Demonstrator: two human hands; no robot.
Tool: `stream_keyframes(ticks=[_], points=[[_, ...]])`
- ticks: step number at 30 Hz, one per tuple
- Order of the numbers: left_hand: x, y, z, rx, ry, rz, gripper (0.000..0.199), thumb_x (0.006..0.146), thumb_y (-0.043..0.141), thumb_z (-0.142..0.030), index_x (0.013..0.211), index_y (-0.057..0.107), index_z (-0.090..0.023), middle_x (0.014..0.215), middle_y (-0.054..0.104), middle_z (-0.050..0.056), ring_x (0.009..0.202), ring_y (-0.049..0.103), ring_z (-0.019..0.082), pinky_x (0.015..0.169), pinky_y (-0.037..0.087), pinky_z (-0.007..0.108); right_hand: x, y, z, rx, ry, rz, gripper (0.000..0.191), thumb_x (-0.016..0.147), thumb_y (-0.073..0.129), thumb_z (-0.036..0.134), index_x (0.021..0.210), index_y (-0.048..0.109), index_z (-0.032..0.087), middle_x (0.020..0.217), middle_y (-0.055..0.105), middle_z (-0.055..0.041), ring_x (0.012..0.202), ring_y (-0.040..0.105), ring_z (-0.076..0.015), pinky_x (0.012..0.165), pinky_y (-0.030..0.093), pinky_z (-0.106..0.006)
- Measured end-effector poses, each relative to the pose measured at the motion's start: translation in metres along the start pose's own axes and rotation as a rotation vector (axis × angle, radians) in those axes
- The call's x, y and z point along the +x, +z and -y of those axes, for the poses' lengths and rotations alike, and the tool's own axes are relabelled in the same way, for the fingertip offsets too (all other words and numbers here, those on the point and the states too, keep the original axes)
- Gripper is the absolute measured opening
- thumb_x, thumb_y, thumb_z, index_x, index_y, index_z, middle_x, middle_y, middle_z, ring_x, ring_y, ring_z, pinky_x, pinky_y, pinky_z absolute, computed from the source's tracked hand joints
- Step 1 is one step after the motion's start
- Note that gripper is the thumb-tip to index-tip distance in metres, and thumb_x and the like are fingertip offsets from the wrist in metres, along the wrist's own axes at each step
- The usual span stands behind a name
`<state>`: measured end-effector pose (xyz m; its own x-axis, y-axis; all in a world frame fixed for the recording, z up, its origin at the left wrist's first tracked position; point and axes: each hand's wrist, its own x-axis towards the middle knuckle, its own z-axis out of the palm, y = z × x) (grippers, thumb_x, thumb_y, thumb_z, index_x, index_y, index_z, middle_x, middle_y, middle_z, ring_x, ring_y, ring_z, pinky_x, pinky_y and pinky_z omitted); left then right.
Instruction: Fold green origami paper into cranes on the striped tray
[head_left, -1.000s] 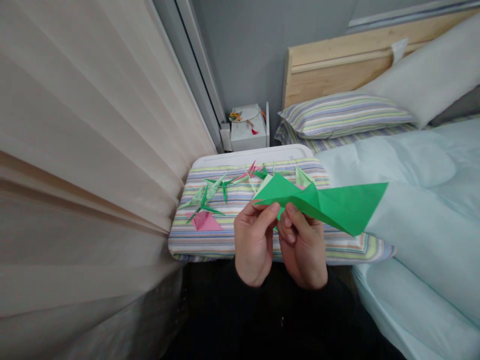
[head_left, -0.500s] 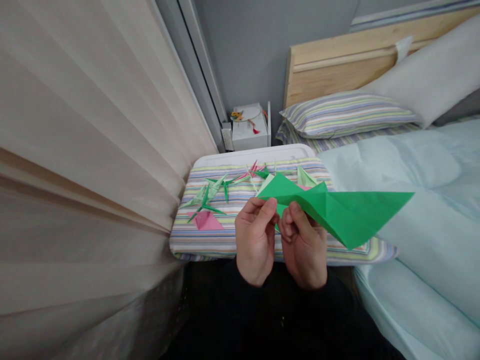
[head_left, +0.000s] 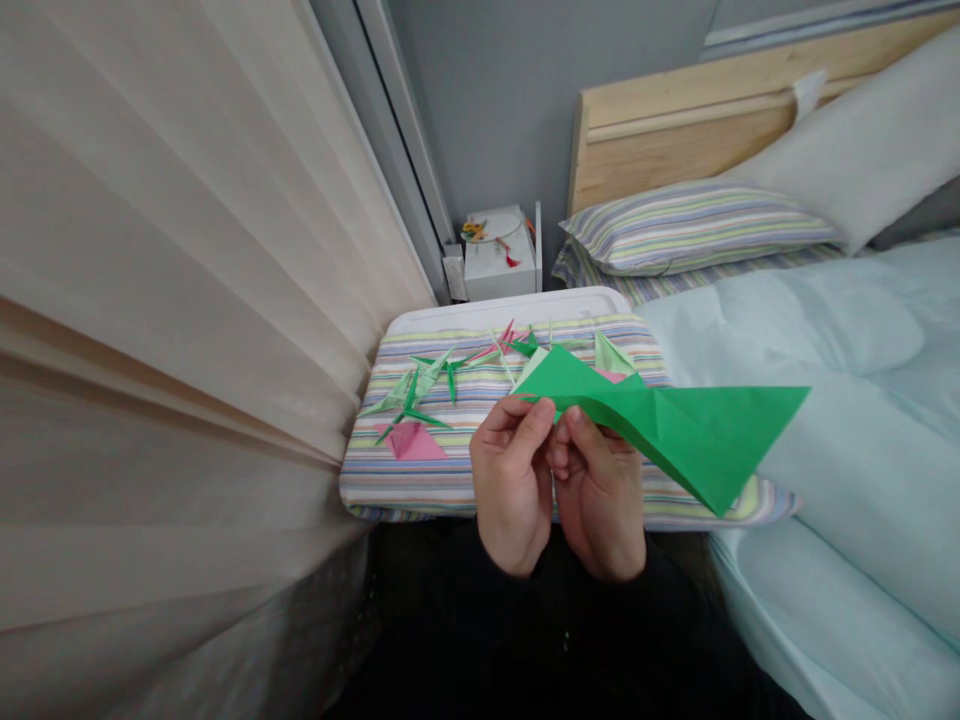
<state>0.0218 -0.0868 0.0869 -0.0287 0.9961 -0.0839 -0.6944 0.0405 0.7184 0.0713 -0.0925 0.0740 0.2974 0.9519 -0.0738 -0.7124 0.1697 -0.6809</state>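
While between both hands, green paper over origami cranes on striped cloth

**Matt green paper over soft striped cloth**

Thin green paper, matt and smooth, with sharp fold lines. Same dull, flat look on the pink paper, lying on soft woven striped cloth near its left edge. Smooth, hard white tray rim just behind that cloth. Pale wood headboard with a smooth, plain finish. Soft, matt blue bed cover in gentle bumps. Thin beige curtain of light cloth, hanging in long folds.
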Motion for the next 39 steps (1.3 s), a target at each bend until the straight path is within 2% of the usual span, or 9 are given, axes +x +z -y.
stream_keyframes(ticks=[3, 8, 12, 14, 19, 23, 28, 33, 39], points=[[0.003, -0.002, -0.002, -0.012, 0.031, -0.046, 0.027, 0.076, 0.084, -0.029, 0.072, 0.061, -0.017, 0.056, 0.057, -0.005, 0.046, 0.049, 0.006, 0.046, 0.037, 0.018, -0.001, 0.000, -0.001, 0.000, 0.002, -0.013, 0.037, 0.074, 0.085, 0.037, 0.055, 0.060, 0.019, 0.050, 0.053, 0.0055, 0.046, 0.043, -0.0058, 0.045, 0.035, -0.020], [0.012, -0.010, -0.012, -0.058, 0.222, -0.130, 0.024, 0.071, 0.089, -0.026, 0.073, 0.068, -0.016, 0.070, 0.058, -0.004, 0.063, 0.053, 0.005, 0.061, 0.046, 0.015, 0.002, -0.002, 0.002, 0.033, -0.066, -0.031, 0.032, 0.075, 0.085, 0.030, 0.059, 0.060, 0.019, 0.050, 0.051, 0.0072, 0.045, 0.042, -0.0055, 0.044, 0.032, -0.020], [0.009, -0.015, -0.011, 0.016, 0.158, -0.064, 0.026, 0.074, 0.088, -0.036, 0.083, 0.073, -0.017, 0.079, 0.062, -0.001, 0.068, 0.055, 0.006, 0.063, 0.047, 0.017, 0.005, -0.005, 0.005, 0.008, -0.074, 0.002, 0.033, 0.078, 0.084, 0.031, 0.059, 0.059, 0.019, 0.051, 0.051, 0.0068, 0.047, 0.042, -0.0058, 0.044, 0.033, -0.021], [0.006, -0.017, -0.007, 0.123, 0.145, -0.009, 0.026, 0.073, 0.089, -0.035, 0.088, 0.075, -0.019, 0.077, 0.063, -0.002, 0.068, 0.056, 0.007, 0.065, 0.048, 0.019, 0.004, -0.006, 0.005, -0.005, -0.075, 0.026, 0.034, 0.078, 0.083, 0.032, 0.058, 0.059, 0.019, 0.051, 0.052, 0.0064, 0.047, 0.043, -0.0060, 0.045, 0.034, -0.021], [0.004, -0.021, -0.002, 0.363, 0.284, 0.022, 0.014, 0.080, 0.084, -0.030, 0.086, 0.075, -0.021, 0.077, 0.065, -0.001, 0.069, 0.057, 0.009, 0.070, 0.049, 0.022, 0.003, -0.007, 0.002, -0.013, -0.077, 0.035, 0.032, 0.078, 0.083, 0.032, 0.059, 0.060, 0.020, 0.049, 0.052, 0.0064, 0.045, 0.043, -0.0062, 0.044, 0.034, -0.021], [0.004, -0.018, -0.005, 0.442, 0.350, 0.011, 0.011, 0.081, 0.081, -0.027, 0.082, 0.073, -0.019, 0.071, 0.065, -0.002, 0.064, 0.058, 0.009, 0.064, 0.050, 0.021, 0.006, -0.008, 0.002, 0.024, -0.065, 0.022, 0.030, 0.074, 0.086, 0.030, 0.061, 0.061, 0.020, 0.048, 0.054, 0.0073, 0.043, 0.044, -0.0054, 0.041, 0.033, -0.019], [0.001, -0.009, -0.010, 0.513, 0.263, 0.016, 0.014, 0.077, 0.080, -0.022, 0.070, 0.068, -0.017, 0.062, 0.063, -0.002, 0.057, 0.058, 0.010, 0.054, 0.048, 0.020, 0.010, -0.010, 0.005, 0.076, -0.020, -0.060, 0.032, 0.069, 0.089, 0.030, 0.064, 0.059, 0.020, 0.050, 0.057, 0.0078, 0.041, 0.044, -0.0049, 0.038, 0.029, -0.016], [0.001, -0.008, -0.005, 0.437, 0.135, 0.004, 0.020, 0.080, 0.079, -0.028, 0.070, 0.065, -0.017, 0.050, 0.060, -0.003, 0.042, 0.052, 0.009, 0.044, 0.042, 0.020, 0.006, -0.010, 0.005, 0.042, 0.100, 0.002, 0.028, 0.068, 0.089, 0.030, 0.066, 0.063, 0.020, 0.046, 0.052, 0.0084, 0.040, 0.040, -0.0047, 0.039, 0.028, -0.017], [0.001, -0.012, -0.001, 0.412, 0.119, 0.045, 0.024, 0.080, 0.079, -0.032, 0.069, 0.064, -0.017, 0.051, 0.060, -0.003, 0.045, 0.054, 0.010, 0.051, 0.046, 0.023, 0.010, -0.011, 0.004, 0.066, 0.109, -0.024, 0.026, 0.068, 0.086, 0.025, 0.063, 0.062, 0.018, 0.045, 0.048, 0.0095, 0.040, 0.034, -0.0032, 0.039, 0.026, -0.017]])
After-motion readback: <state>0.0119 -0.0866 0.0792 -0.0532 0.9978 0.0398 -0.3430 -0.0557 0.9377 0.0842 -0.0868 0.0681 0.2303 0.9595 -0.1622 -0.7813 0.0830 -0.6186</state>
